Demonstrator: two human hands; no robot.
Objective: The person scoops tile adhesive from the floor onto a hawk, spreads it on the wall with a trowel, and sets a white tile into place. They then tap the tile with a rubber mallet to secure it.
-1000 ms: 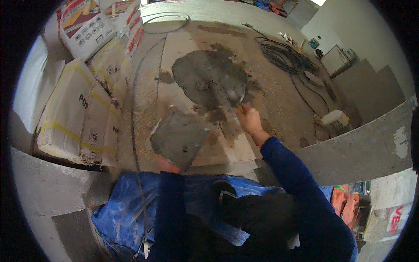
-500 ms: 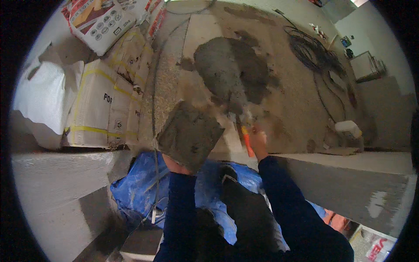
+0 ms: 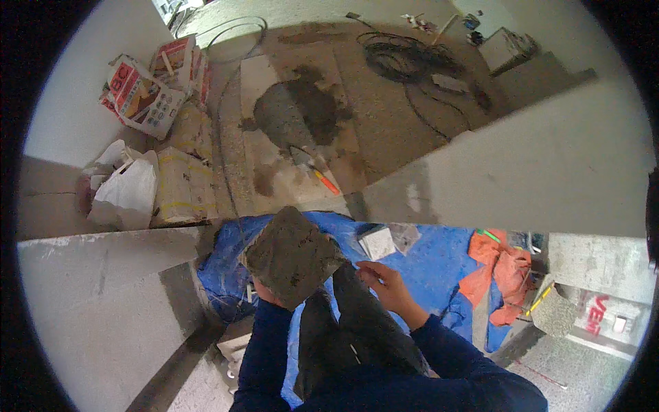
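Slab, position: you have the slab in front of your legs, above the blue tarp, with one corner pointing away from you.
Slab, face: grey-brown mortar covers the side turned up to you; the coat is rough and matt, with small dark pits near the middle.
Slab, outline: roughly square, its edges uneven; the right corner comes up beside your knee, and whether they touch cannot be told.
Left hand: your left hand holds the slab at its lower left edge; the fingers beneath are hidden.
Right hand: your right hand is near the slab's right corner but apart from it, fingers loosely bent in a part-spread grip.
Trowel: the trowel, with its orange-and-yellow handle, lies on the pale board, handle end toward you.
Mortar: a dark, irregular mortar patch is spread on the board beyond the trowel.
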